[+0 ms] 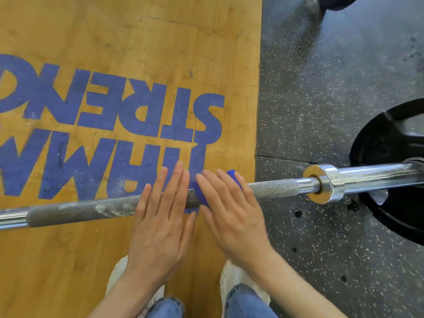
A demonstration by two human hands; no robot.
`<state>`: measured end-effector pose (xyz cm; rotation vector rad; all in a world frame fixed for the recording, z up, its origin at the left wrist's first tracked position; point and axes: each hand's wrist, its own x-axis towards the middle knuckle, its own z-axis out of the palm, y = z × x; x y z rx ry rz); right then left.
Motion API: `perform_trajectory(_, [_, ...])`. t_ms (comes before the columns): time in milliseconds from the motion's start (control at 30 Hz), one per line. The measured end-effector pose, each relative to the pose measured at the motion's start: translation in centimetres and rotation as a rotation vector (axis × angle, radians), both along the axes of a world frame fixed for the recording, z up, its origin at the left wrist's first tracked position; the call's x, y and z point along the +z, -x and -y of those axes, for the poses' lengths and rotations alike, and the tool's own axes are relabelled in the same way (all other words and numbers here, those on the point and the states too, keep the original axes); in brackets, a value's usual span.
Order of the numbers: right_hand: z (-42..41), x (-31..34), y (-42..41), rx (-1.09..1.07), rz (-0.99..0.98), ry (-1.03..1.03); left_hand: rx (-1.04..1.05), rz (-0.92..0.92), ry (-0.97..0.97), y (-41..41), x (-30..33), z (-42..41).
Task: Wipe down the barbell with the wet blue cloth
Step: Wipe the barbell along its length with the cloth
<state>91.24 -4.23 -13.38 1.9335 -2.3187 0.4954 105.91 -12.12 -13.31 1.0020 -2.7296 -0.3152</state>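
The steel barbell [273,188] runs left to right across the floor, its knurled shaft streaked with white chalk on the left part. A blue cloth [200,195] is draped over the shaft near the middle. My right hand [231,210] lies flat on the cloth with straight fingers, pressing it onto the bar; most of the cloth is hidden beneath it. My left hand [160,216] rests flat on the bare shaft just left of the cloth, fingers straight and together.
A black weight plate [390,143] sits on the barbell's right sleeve, past the chrome collar [325,182]. The bar lies over a wooden platform [114,31] with blue lettering and speckled black rubber flooring [321,88]. My white shoes [231,278] stand just below the hands.
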Motion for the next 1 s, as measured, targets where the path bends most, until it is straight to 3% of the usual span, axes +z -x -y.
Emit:
perform_trajectory(100, [-1.7,0.0,2.2,-0.043,-0.053,0.005,-0.010,0.013,0.001,0.2,0.1,0.3])
perform_trajectory(200, [0.4,0.1,-0.1,-0.135,0.045,0.021,-0.003,0.023,0.021,0.5,-0.2,0.5])
perform_trajectory(333, [0.5,0.1,1.7,0.004,-0.010,0.011,0.002,0.016,0.024,0.7,-0.1,1.2])
perform_trajectory(500, [0.8,0.1,1.4,-0.186,0.058,0.035,0.000,0.027,0.036,1.3,-0.1,1.7])
perform_trajectory(667, [1.4,-0.1,2.4,0.013,0.010,0.027,0.004,0.029,0.024,1.3,-0.1,2.2])
perform_trajectory(800, [1.2,0.2,2.1,-0.169,0.081,0.038,0.009,0.033,0.036,1.7,-0.3,2.2])
perform_trajectory(933, [2.0,0.0,1.8,-0.042,0.068,0.034,0.017,0.035,0.058,1.6,-0.3,2.5])
perform_trajectory(1000, [0.7,0.0,3.9,-0.092,0.040,0.034,0.023,0.033,0.055,1.8,-0.1,2.6])
